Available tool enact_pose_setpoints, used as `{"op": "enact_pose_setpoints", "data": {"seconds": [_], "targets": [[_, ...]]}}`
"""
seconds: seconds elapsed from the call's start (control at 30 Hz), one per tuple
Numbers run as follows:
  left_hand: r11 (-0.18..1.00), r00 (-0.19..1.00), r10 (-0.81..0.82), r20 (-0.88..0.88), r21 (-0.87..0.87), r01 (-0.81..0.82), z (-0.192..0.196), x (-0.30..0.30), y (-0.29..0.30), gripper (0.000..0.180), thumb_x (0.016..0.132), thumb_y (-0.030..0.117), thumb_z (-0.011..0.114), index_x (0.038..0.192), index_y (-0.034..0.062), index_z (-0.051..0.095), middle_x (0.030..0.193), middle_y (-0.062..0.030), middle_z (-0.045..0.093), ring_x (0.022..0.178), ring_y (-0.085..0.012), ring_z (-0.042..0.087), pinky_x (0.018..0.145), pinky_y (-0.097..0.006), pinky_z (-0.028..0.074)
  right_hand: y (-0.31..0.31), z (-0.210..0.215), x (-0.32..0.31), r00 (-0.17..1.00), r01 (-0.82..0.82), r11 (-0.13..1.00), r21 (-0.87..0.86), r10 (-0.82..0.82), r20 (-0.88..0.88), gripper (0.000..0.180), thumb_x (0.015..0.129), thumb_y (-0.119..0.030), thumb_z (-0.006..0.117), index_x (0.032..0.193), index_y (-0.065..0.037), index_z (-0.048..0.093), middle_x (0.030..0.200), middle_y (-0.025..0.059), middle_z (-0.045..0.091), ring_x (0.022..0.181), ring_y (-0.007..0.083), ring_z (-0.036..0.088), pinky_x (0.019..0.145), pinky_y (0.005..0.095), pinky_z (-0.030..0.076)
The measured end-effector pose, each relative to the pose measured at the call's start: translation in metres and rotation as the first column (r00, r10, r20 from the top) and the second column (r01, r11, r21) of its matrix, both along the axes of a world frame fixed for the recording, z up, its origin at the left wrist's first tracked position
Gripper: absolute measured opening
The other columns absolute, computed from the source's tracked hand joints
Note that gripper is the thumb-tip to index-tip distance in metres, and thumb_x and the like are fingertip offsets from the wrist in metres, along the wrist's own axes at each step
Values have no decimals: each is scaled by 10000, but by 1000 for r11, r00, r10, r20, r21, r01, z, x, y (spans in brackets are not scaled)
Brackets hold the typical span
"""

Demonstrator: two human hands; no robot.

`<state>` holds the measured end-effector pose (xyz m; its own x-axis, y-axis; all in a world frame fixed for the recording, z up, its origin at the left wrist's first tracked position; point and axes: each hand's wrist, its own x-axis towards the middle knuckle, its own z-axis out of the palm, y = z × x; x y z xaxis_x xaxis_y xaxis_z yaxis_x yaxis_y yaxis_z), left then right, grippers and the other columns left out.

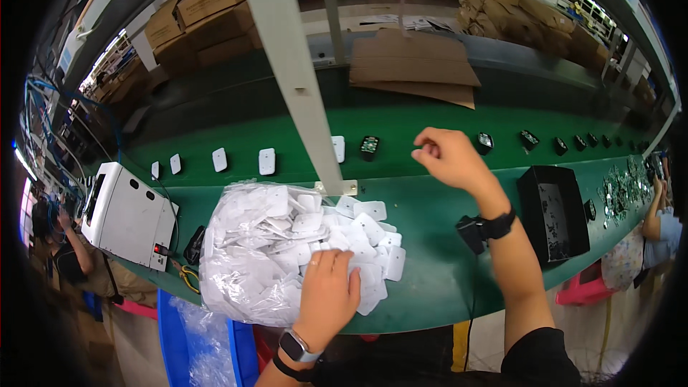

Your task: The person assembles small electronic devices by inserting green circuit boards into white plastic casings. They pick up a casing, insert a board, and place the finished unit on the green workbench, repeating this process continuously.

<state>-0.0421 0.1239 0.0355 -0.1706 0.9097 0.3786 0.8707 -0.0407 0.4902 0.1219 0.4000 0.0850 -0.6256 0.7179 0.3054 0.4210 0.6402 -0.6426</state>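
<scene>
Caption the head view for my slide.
Left hand on loose white plates beside a clear bag; right hand, fingers curled, near a black case on the green belt.

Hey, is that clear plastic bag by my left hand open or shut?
Open: the plastic bag gapes on its right, where loose white plates spill onto the green bench around your left hand.

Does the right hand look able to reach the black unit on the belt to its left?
Likely yes: the right hand hovers nearby, fingers toward the black unit, with only green belt showing between; the white post stands beyond the unit.
</scene>
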Motion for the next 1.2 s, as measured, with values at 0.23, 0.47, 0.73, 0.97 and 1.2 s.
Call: {"op": "enact_pose_setpoints", "data": {"seconds": [0.23, 0.47, 0.73, 0.97, 1.2], "targets": [[982, 949, -18, -314, -185, -42, -7, 6, 80, 507, 773, 285, 812, 1108, -51, 634, 1062, -213, 620, 1044, -394, 575, 886, -474, 456, 1, -13, 125, 991, 29, 999, -34, -25, 134, 96, 803, -64, 654, 814, 13, 711, 725, 169, 689, 650, 287, 670, 644, 365, 538], [938, 926, -2, -378, -323, -130, -21, 2, 97, 553, 719, 328, 841, 1070, -49, 639, 996, -211, 670, 1007, -390, 611, 874, -470, 460, -4, -60, 145, 940, -8, 1000, 7, 5, 340, 98, 756, -67, 656, 793, 2, 716, 722, 173, 682, 648, 325, 671, 615, 388, 529], [982, 928, 31, -370, -164, -98, -19, 13, 101, 608, 700, 229, 827, 1188, -57, 607, 1053, -241, 620, 1000, -418, 612, 862, -475, 499, -14, -79, 125, 844, -33, 999, 11, 22, 535, 63, 732, -68, 650, 719, -33, 701, 730, 187, 685, 703, 385, 671, 646, 448, 542], [995, 999, -39, -35, -90, 36, -19, 16, 95, 429, 748, -55, 736, 1153, 19, 617, 1064, -165, 575, 879, -327, 622, 783, -385, 523, -14, -84, 126, 819, -44, 999, 17, 26, 573, 60, 716, -60, 645, 721, -22, 691, 722, 186, 676, 715, 377, 675, 652, 441, 541], [979, 992, -62, 113, 198, 39, -2, 29, 54, 250, 751, -169, 608, 885, 15, 711, 1104, -154, 605, 941, -289, 682, 787, -351, 546, -39, -48, 96, 920, -381, 924, -39, 375, -112, 77, 767, -59, 698, 819, -15, 662, 824, 102, 677, 759, 269, 658, 690, 359, 546]]}}
